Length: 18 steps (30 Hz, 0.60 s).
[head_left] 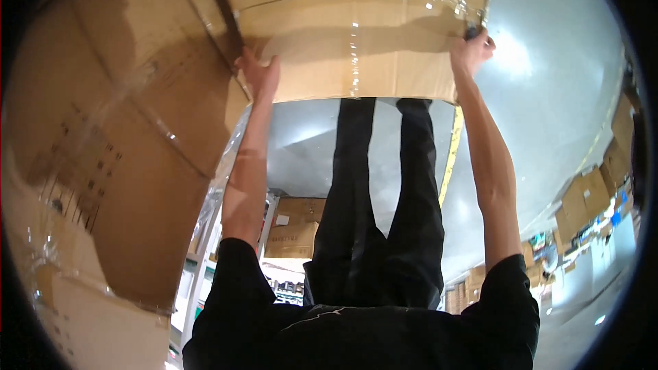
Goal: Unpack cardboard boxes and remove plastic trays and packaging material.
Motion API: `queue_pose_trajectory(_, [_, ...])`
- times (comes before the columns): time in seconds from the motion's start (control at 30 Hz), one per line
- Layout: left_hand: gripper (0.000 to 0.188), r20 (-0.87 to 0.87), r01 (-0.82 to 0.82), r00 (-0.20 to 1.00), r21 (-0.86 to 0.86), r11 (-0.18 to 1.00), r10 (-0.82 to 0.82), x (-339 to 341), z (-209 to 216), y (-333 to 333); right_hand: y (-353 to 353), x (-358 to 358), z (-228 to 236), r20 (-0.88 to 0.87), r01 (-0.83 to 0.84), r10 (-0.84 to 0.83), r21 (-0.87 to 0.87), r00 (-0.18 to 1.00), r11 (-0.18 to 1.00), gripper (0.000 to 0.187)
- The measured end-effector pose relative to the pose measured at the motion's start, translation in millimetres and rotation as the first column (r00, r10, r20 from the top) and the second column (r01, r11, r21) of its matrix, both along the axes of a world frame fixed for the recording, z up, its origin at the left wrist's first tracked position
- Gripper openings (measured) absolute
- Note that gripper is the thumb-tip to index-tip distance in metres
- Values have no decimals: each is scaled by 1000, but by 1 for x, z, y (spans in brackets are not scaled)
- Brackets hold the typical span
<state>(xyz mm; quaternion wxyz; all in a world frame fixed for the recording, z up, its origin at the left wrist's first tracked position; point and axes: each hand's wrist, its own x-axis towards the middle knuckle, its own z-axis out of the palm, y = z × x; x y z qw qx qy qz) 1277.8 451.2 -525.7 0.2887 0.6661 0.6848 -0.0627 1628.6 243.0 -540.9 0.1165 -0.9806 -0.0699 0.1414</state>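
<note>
A large brown cardboard box (384, 55) fills the upper middle, with clear tape shining along its seam and edges. My left hand (260, 74) is at its left lower corner, thumb apart on the near face and fingers toward the side edge. At the right edge my right hand (470, 56) grips the box with curled fingers. A small dark thing (471, 32) shows by those fingers, too small to make out. Both forearms reach forward to the box, and its far parts are out of view.
Big cartons (130, 137) stand stacked close on the left, touching or nearly touching the box. Below lies a grey shiny floor (548, 96) with a yellow line (449, 157). A shelf with boxes (291, 236) stands behind my legs. More cartons (582, 202) are at the far right.
</note>
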Motion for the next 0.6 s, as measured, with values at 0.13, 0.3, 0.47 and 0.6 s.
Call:
queue_pose_trajectory(0.13, [68, 110, -43, 993, 5, 999, 42, -6, -1, 11, -17, 33, -11, 12, 92, -92, -22, 996, 996, 49])
queue_pose_trajectory(0.3, [56, 167, -449, 808, -444, 775, 564, -67, -25, 2, 30, 91, -29, 98, -226, 208, 245, 973, 943, 54])
queue_pose_trajectory(0.47, [61, -146, -486, 333, -873, 37, 932, -99, -19, -60, 152, 215, -59, 186, -481, 458, 531, 869, 697, 41])
queue_pose_trajectory(0.6, [55, 203, -217, -199, -963, 159, 959, -88, -25, -67, 193, 192, -25, 66, -394, 425, 526, 903, 754, 41])
